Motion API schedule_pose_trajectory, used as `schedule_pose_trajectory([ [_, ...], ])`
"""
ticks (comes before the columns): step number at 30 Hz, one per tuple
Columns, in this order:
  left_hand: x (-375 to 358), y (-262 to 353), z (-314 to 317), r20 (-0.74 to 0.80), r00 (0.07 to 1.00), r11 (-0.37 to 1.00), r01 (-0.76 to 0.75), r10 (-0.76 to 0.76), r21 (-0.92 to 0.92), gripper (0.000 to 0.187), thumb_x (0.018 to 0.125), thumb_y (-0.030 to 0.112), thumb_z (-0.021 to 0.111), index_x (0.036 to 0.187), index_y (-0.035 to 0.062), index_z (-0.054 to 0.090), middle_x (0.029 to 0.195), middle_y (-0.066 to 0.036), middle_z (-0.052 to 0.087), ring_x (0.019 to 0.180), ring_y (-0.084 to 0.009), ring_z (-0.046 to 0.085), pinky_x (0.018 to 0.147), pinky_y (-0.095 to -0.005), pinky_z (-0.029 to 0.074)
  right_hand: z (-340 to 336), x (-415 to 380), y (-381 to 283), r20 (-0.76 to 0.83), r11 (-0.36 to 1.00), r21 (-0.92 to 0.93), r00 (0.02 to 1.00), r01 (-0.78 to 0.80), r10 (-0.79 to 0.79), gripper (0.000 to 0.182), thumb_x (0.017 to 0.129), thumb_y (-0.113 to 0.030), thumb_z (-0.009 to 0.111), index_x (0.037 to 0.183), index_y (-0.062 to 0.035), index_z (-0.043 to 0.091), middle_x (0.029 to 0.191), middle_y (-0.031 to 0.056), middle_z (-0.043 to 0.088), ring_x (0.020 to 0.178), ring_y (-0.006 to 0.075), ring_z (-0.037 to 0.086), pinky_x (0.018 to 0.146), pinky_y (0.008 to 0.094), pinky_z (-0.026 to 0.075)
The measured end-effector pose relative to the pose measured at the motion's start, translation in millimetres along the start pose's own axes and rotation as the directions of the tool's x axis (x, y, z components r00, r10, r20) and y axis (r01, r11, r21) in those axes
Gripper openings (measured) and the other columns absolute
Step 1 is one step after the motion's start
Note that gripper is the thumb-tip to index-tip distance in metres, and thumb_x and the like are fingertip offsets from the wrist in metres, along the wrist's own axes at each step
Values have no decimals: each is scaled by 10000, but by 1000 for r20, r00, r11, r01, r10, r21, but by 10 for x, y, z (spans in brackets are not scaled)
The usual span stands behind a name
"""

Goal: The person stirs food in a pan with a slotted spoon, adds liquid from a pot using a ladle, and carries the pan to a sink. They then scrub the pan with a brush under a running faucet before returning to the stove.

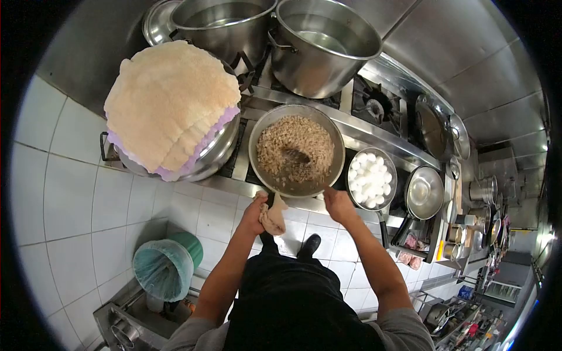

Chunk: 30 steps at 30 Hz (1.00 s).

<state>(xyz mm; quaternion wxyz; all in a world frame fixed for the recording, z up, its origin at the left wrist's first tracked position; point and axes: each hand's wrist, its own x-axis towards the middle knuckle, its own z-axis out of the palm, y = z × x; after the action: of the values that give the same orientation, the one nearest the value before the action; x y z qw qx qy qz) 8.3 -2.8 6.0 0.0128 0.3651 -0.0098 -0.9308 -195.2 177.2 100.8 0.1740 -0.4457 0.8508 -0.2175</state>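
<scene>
On the stove's front edge sits a wide metal pan (297, 108) of crumbly brown food (295, 137), darker in its middle. My left hand (253, 216) is closed on a beige cloth (274, 217), which hangs at the pan's near left side, about where a handle is. My right hand (339, 206) is closed at the pan's near right rim; what it holds is hidden by the fingers. Right of the pan, a smaller frying pan (381, 158) holds several white balls or eggs (370, 178).
Two tall pots (322, 73) stand behind. At left, flat bread (170, 105) covers a large pot (219, 155). An empty frying pan (424, 193) sits farther right, its handle sticking out. A lined bin (164, 269) stands on the floor at lower left.
</scene>
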Motion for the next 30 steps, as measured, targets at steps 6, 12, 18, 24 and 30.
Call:
schedule_pose_trajectory([
  [6, 32, -19, -99, 100, 995, 1000, -27, 29, -12, 242, 906, 182, 502, 1130, 92, 517, 1044, -114, 617, 938, -287, 623, 830, -435, 520, -574, 248, 139, -164, 988, 117, 979, -103, 121, 295, 909, -121, 476, 1143, 19, 589, 807, 268, 625, 737, 406, 630, 657, 406, 490],
  [12, -3, -43, -30, 20, 999, 998, -43, 42, 35, 271, 932, 232, 499, 1126, 51, 551, 1058, -110, 630, 980, -268, 619, 878, -418, 503, 259, 212, 44, 192, 589, 644, 848, -489, 494, 317, 935, -160, 452, 1196, -11, 553, 572, -4, 442, 402, 82, 377, 378, 267, 345],
  [18, -78, -38, 14, 82, 996, 1000, -20, 20, 1, 170, 903, 202, 541, 1053, 121, 542, 969, -69, 612, 921, -244, 619, 843, -436, 513, -167, 265, 115, -88, 916, 356, 970, -183, 228, 316, 900, -116, 451, 1162, 12, 575, 666, 161, 602, 581, 291, 603, 548, 384, 466],
  [24, 81, -66, -250, 194, 974, 992, -104, 117, -76, 270, 956, 300, 443, 1094, 96, 554, 1078, -88, 622, 982, -253, 613, 868, -416, 505, 144, 646, 228, -57, 955, 280, 991, -98, 119, 316, 889, -120, 469, 1150, 23, 575, 727, 198, 619, 650, 309, 614, 614, 385, 477],
  [30, 121, -55, -380, 551, 831, 978, 44, 76, -202, 288, 966, 281, 428, 1146, 90, 544, 1107, -92, 615, 1001, -249, 606, 885, -396, 499, -172, 117, -310, 122, 896, 354, 963, -267, 239, 312, 906, -154, 502, 1157, 12, 586, 667, 173, 589, 588, 229, 597, 594, 344, 481],
])
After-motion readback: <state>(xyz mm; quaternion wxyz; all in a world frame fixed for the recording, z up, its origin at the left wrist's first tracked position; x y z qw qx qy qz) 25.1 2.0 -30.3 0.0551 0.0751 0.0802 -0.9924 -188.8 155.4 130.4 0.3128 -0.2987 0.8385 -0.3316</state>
